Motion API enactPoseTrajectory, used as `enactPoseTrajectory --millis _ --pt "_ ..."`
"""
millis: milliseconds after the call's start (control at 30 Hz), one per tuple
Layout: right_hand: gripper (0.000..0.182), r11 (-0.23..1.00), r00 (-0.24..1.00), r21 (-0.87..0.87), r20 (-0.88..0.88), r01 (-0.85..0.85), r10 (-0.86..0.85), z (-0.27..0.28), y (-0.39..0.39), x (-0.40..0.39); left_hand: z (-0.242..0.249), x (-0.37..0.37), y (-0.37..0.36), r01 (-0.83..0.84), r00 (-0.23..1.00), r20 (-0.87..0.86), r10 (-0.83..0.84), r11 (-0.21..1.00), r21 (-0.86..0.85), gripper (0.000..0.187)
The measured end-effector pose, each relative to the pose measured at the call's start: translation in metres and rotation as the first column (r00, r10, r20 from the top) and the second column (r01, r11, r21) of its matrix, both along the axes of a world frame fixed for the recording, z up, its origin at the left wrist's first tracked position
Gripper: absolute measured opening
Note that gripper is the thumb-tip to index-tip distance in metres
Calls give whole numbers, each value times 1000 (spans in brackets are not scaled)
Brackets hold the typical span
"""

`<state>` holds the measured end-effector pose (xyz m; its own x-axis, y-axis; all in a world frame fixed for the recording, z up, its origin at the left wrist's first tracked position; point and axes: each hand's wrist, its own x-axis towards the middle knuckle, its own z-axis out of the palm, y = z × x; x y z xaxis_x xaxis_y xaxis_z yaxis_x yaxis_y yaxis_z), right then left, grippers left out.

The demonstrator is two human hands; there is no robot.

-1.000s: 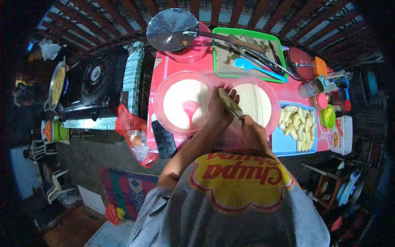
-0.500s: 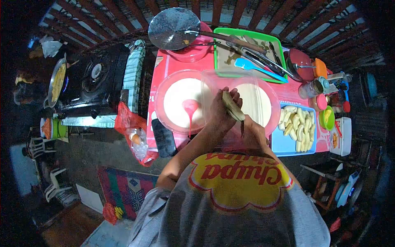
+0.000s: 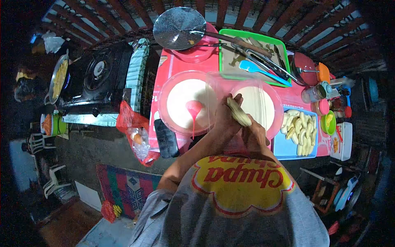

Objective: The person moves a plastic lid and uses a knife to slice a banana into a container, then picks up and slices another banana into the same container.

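"Where is the banana (image 3: 238,111) lying?"

"It is resting in the person's left hand (image 3: 223,119), above the middle of the near edge of the surface (image 3: 168,68). One bowl (image 3: 163,108) of white liquid is standing to the left, and a second bowl (image 3: 280,108) to the right."

"How is its long axis running?"

"On a slant. One end is pointing toward the far edge, leaning left; the other is aiming toward the near right corner, where a light blue tray (image 3: 284,149) is carrying more pale bananas (image 3: 302,132)."

"Which hand is nearer?"

"The left: its fingers are cupping the banana. The right hand (image 3: 256,133) is sitting just beside the near end, on the tray's side."

"Are the right fingers holding anything?"

"They are bending in shadow below that end; the view is not showing whether they are touching the banana or gripping a tool."
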<state>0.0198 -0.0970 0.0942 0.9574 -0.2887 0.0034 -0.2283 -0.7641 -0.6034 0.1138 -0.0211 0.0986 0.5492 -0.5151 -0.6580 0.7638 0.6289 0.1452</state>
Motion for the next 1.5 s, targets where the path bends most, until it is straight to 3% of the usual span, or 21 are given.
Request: enactPoseTrajectory --millis 333,367,433,467,567,667,767,833,867,933,967,1033,1067,1133,1167,1233,1333,1367,1400,1467,1500 --pt "32 992 992 126 122 2 -17 -34 -6 0 -9 -4 0 -25 999 24 25 1000 5 31" --pt "32 992 992 126 122 3 -19 -39 -10 -1 -21 -7 0 9 989 146 -6 1000 -14 30" --pt "32 994 992 95 -118 48 -37 -44 -15 0 -14 -6 1 45 963 267 -35 999 -29 30" --pt "32 994 992 94 -118 49 -38 -52 -17 -2 -10 -6 0 39 979 201 -31 999 -36 29" --pt "30 919 981 393 174 9 -84 -82 -23 -7 -12 -5 -1 6 991 130 3 998 -67 28" --pt "34 980 961 185 275 -77 24 -89 -28 -6 -5 -2 -2 -18 998 60 23 997 -77 27" --pt "30 998 987 51 -156 39 -31 -53 -26 -1 -11 1 -7 -25 1000 -2 25 996 -87 29" --pt "30 953 968 -303 -243 -14 -63 -3 -11 13 -20 1 -7 -35 999 1 36 993 -113 31" --pt "30 953 968 -304 -244 -13 -65 2 -11 14 -22 0 -6 -6 999 44 16 974 -224 33" --pt "13 769 998 -637 -55 -57 29 6 -15 18 -30 -2 -6 32 996 88 -2 942 -333 36" --pt "23 727 996 -683 -84 -73 21 1 -21 18 -37 -3 -6 95 914 405 -35 987 -130 37" --pt "29 697 996 -714 -87 -73 15 4 -28 18 -50 -7 -7 13 485 836 -258 957 288 38" --pt "36 664 996 -743 -90 -78 15 5 -31 17 -57 -10 -7 -123 200 888 -414 888 442 39" --pt "45 698 991 -710 -131 -91 -4 6 -35 14 -55 -12 -6 -300 -83 816 -572 795 527 39" --pt "45 693 991 -711 -128 -118 37 10 -39 11 -53 -13 -6 -88 154 820 -552 819 567 35" --pt "44 712 988 -685 -128 -154 90 23 -50 -1 -62 -14 -1 128 381 748 -544 832 540 31" --pt "42 821 978 -540 -180 -186 103 34 -75 -24 -72 -7 16 266 411 681 -606 794 547 31" --pt "34 910 966 -384 -251 -159 63 41 -78 -26 -34 -1 21 401 608 542 -580 813 422 34" --pt "34 912 966 -382 -252 -152 56 35 -82 -28 -14 2 24 495 752 348 -560 828 263 38" --pt "27 989 962 -18 -227 149 -149 15 -92 -23 -25 0 24 530 743 353 -569 822 208 40" --pt "28 969 926 44 -306 244 -219 12 -91 -17 -29 0 23 556 740 357 -570 817 154 43"
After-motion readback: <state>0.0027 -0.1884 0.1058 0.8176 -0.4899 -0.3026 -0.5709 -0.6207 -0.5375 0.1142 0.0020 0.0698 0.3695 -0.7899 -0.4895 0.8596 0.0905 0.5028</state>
